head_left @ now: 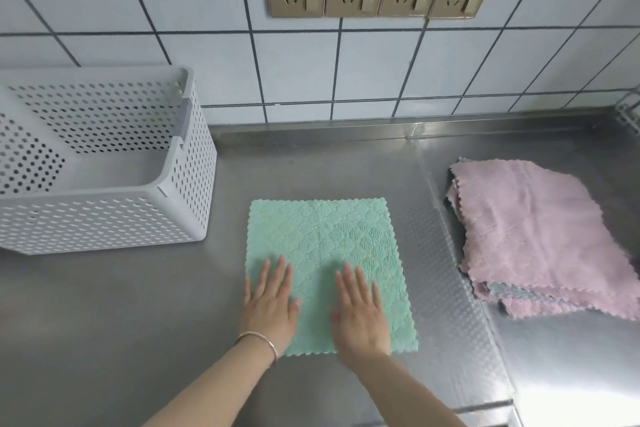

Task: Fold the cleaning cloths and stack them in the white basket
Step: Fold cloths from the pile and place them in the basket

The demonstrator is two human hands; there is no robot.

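Both hands lie flat, palms down, on the green cleaning cloth (325, 263), neither grip closed on anything. The left hand (270, 302) has its fingers straight and slightly spread, pressing the cloth's near left part, with a thin bracelet (259, 340) at the wrist. The right hand (360, 308) lies just beside it, fingers straight and together, nearer the cloth's middle. Both forearms reach in from the near edge and angle toward each other. The cloth lies spread open, unfolded, on the steel bench (121, 305). The white basket (114, 204) stands at the left, nothing visible in it. A pile of pink cleaning cloths (533, 236) lies well to the right.
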